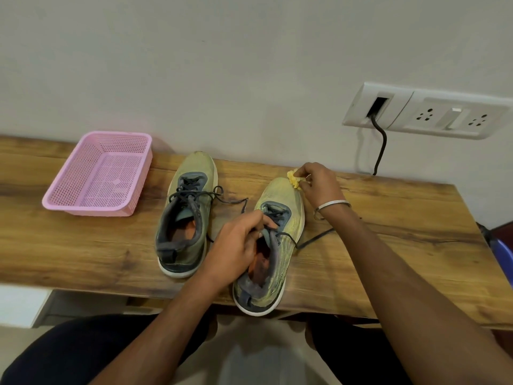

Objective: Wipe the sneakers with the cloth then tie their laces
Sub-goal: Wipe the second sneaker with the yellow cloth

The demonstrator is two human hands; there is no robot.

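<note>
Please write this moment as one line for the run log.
step: wiping | right hand: yellow cloth on right sneaker toe | left hand: grips its collar | laces: untied

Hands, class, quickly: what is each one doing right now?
Left hand: grips the right sneaker at its collar.
Right hand: pinches the yellow cloth at that sneaker's toe.

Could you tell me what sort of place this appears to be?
Probably a home room: a wood-grain table against a plain white wall, a white wall socket panel, and a pink plastic mesh basket.
</note>
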